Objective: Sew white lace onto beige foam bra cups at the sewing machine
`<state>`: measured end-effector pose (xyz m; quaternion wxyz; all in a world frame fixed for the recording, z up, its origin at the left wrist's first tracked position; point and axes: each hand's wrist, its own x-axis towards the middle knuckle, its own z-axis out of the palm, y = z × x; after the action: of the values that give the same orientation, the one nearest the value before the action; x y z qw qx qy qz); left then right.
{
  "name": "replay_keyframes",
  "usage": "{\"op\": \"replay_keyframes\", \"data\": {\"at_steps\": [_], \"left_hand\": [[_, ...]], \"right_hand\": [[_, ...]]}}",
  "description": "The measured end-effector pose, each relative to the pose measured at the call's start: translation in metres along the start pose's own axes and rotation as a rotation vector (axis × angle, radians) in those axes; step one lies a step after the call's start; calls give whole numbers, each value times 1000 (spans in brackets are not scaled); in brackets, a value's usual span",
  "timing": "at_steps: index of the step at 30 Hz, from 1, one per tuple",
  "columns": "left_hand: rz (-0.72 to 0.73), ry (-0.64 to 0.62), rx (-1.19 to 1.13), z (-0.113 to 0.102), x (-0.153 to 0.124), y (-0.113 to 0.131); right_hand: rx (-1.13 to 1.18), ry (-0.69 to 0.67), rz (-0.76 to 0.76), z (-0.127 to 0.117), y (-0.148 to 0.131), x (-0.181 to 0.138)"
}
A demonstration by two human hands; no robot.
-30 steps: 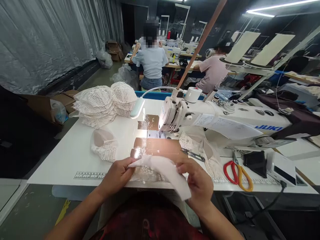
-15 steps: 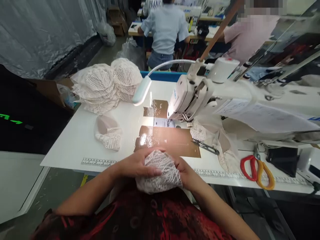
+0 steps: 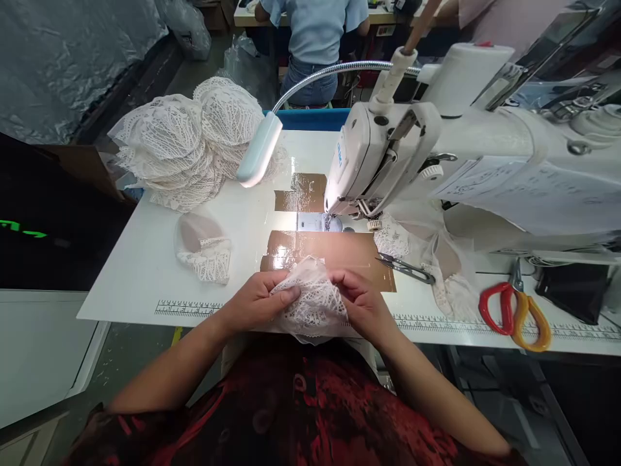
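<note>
A white lace bra cup (image 3: pixel 313 303) is held between both hands over the front edge of the table, in front of the sewing machine (image 3: pixel 383 155). My left hand (image 3: pixel 262 299) pinches its left side, thumb on top of the lace. My right hand (image 3: pixel 361 301) grips the upper right edge with bent fingers. Just beyond the hands lies brown tape (image 3: pixel 334 249) stuck to the tabletop, below the metal needle plate (image 3: pixel 315 222). Another lace cup (image 3: pixel 204 249) rests on the table to the left.
Stacked lace cups (image 3: pixel 167 145) stand at the back left, near a lamp (image 3: pixel 261 149). To the right lie thread snips (image 3: pixel 405 267), more lace pieces (image 3: pixel 446 272) and scissors with red and orange handles (image 3: pixel 514 317). A person in light blue (image 3: pixel 317 39) sits beyond the table.
The lace cup has gone from a rounded shape to a flatter, pointed one, its edge raised between my hands. My right-hand fingers have moved to its upper edge. The view has tilted down.
</note>
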<state>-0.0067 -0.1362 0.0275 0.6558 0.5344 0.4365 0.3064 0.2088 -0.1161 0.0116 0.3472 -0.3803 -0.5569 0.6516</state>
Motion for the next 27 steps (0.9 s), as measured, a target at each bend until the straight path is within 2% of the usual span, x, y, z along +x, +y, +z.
{"op": "replay_keyframes", "data": {"at_steps": [3,6,9,13,16,18,20,23,25,27], "left_hand": [[-13,33,-69,1,0,-4],[-14,0,-68,3,1,-3],[46,-34,178,4,0,2],[143,172,673,-3,-4,1],[146,320,727,-13,-8,-8],[105,375,530,-16,-8,-14],[58,383,130,-16,-7,-16],[19,319,-490,-8,-5,-14],[15,256,-690,-1,-6,-12],[30,199,-688,5,-10,-14]], "right_hand": [[20,-85,3,-7,2,-1],[55,-115,63,-5,0,-1],[74,-114,155,0,-1,-1],[153,-26,185,-2,1,-7],[185,-12,198,-5,2,-13],[234,9,215,-5,0,-14],[287,47,223,-4,-3,-14],[331,91,222,0,-5,-10],[342,119,234,2,-5,-7],[340,145,258,2,-4,-5]]}}
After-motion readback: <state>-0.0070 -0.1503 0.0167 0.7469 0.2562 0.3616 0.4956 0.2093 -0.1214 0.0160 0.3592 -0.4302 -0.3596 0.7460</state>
